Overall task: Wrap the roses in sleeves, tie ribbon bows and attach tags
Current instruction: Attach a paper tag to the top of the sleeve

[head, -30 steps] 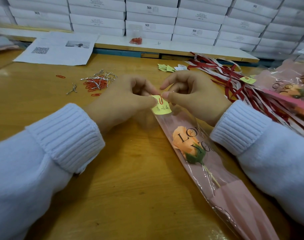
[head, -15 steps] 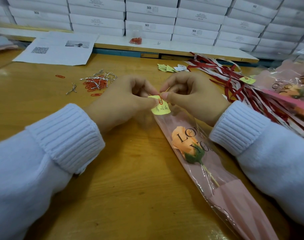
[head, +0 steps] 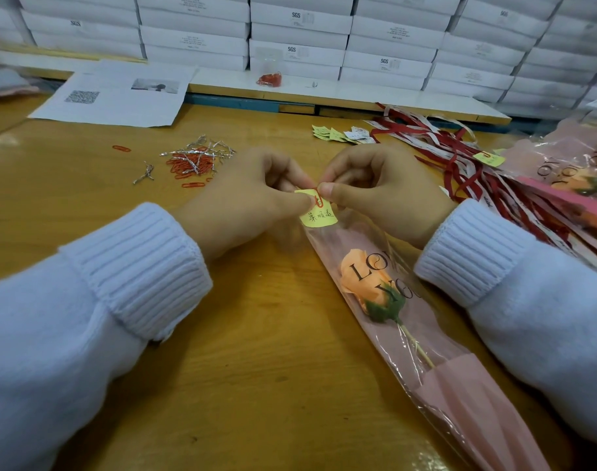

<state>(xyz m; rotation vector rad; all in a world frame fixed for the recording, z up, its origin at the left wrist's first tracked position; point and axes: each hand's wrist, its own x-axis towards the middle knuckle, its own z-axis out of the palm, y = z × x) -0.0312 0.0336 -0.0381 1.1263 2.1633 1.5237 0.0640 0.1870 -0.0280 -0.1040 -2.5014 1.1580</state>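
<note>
An orange rose point(head: 365, 277) lies in a clear pink sleeve point(head: 460, 396) printed with black letters, running from the table's middle toward the lower right. At the sleeve's top edge sits a yellow tag point(head: 319, 217) with handwriting, with a red paper clip point(head: 319, 199) on it. My left hand point(head: 246, 202) pinches the tag and sleeve edge from the left. My right hand point(head: 385, 192) pinches the clip at the tag's top from the right. Both thumbs meet at the tag.
Red paper clips and silver twist ties point(head: 195, 159) lie in a heap at the left. More yellow and white tags point(head: 337, 134) sit behind my hands. Red and white ribbons point(head: 460, 158) and wrapped roses point(head: 569, 171) fill the right. Printed sheets point(head: 117, 96) and stacked white boxes point(head: 297, 35) stand behind.
My hands and the tag have stayed in nearly the same place. The fingers have shifted slightly at the clip on the tag's top edge.
</note>
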